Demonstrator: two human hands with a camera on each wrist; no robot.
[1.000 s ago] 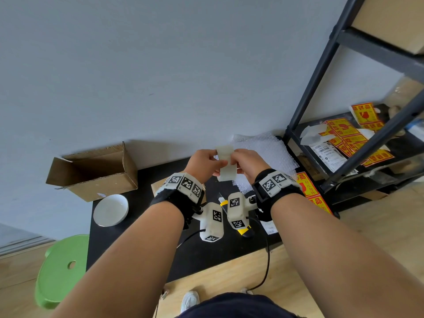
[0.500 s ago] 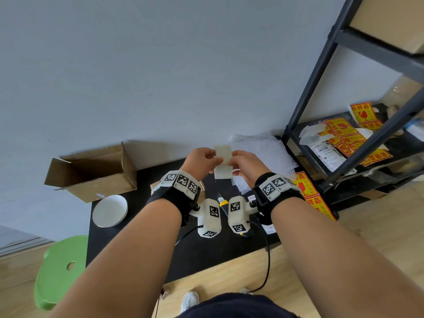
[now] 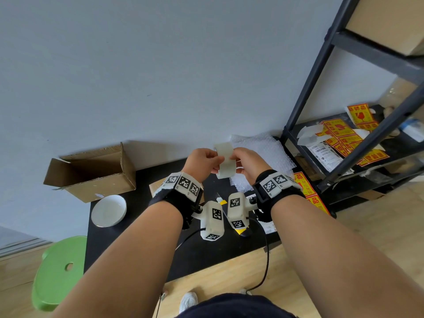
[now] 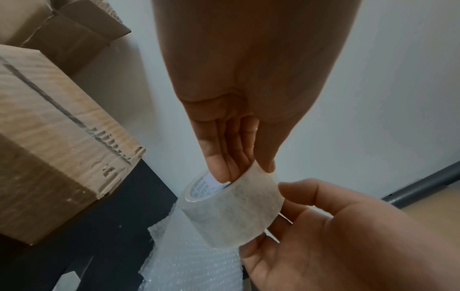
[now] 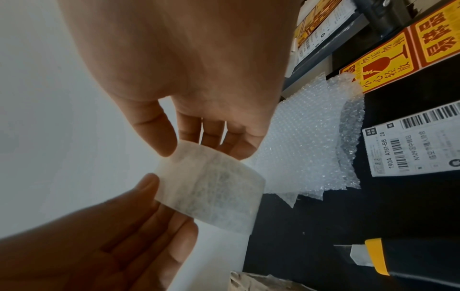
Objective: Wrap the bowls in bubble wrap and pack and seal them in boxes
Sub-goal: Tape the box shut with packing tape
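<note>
The roll of clear packing tape (image 3: 225, 159) is being held up in the air between both hands, above the bubble wrap (image 3: 263, 154) on the black surface (image 3: 142, 180). Its core axis is running roughly left to right. The left hand (image 3: 202, 162) is grasping it, fingers (image 4: 221, 167) hooked into the core and thumb on the outer face. The right hand (image 3: 249, 164) is pinching the opposite rim, probably feeling for the loose tape end, which is not clearly visible. The closed box (image 4: 49, 137) is lying left of the grip, nearer the left hand.

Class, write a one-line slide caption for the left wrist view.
Both hands, left hand and right hand, hold a roll of clear packing tape above bubble wrap, beside a cardboard box.
</note>
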